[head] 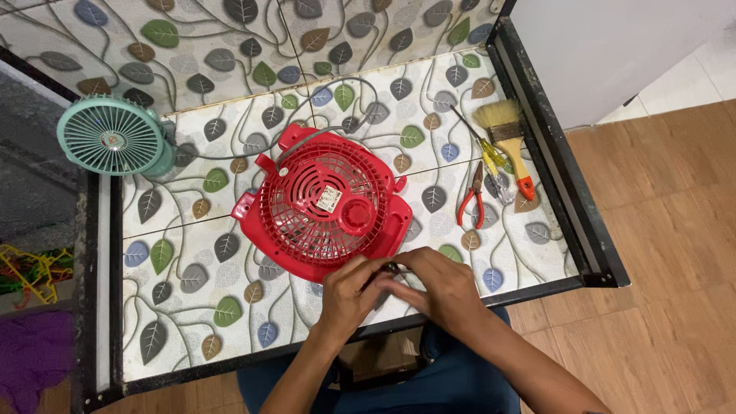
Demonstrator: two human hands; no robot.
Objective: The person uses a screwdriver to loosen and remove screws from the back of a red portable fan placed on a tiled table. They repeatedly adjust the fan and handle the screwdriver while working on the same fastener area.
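Both hands pinch a small dark part at the table's near edge.

Left hand (pixel 349 295) and right hand (pixel 437 287) close fingertips on the small dark part (pixel 389 268), just beside the red fan housing (pixel 326 203). Farther right lie red-handled pliers (pixel 471 201) and a paintbrush (pixel 507 138); a teal fan (pixel 115 138) stands far left.

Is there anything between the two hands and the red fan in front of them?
Nothing visible. The left hand and right hand meet around a small dark part right at the near edge of the red fan. The tools lie off to the right.
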